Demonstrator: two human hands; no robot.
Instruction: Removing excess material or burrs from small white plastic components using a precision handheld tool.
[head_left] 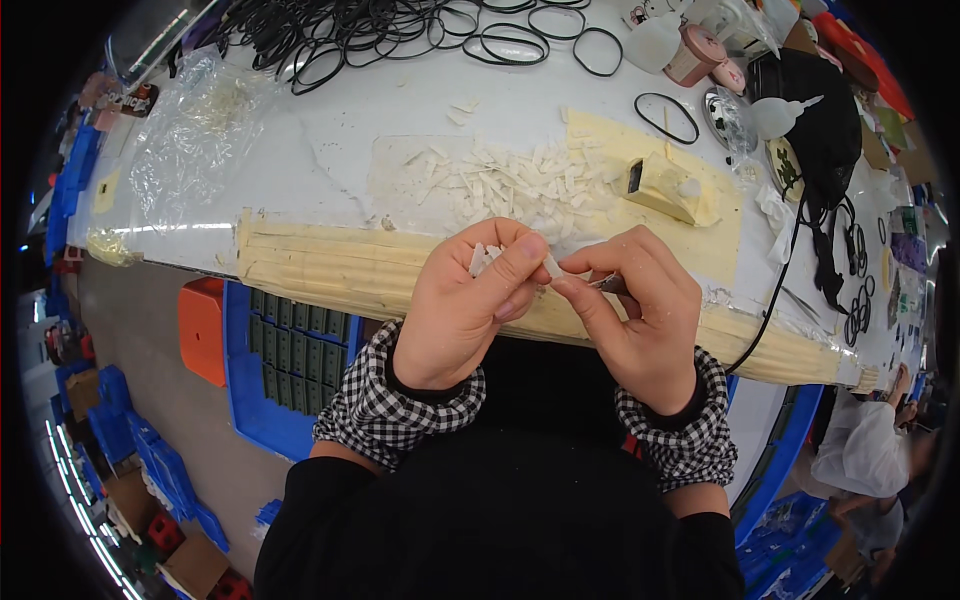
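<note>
My left hand is closed, with several small white strips tucked between its curled fingers. Its thumb and forefinger pinch one short white strip over the table's front edge. The thumb and forefinger of my right hand meet at the other end of that strip. A thin dark piece, maybe metal, shows under the right fingers; its kind is unclear. Just beyond both hands, a loose pile of white strips lies on the table. A block wrapped in yellow tape rests right of the pile.
Black rubber-like loops cover the far side of the white table. A clear plastic bag lies at left. Yellow tape pads the front edge. Bottles and a black cable are at right. Below stand an orange stool and blue crate.
</note>
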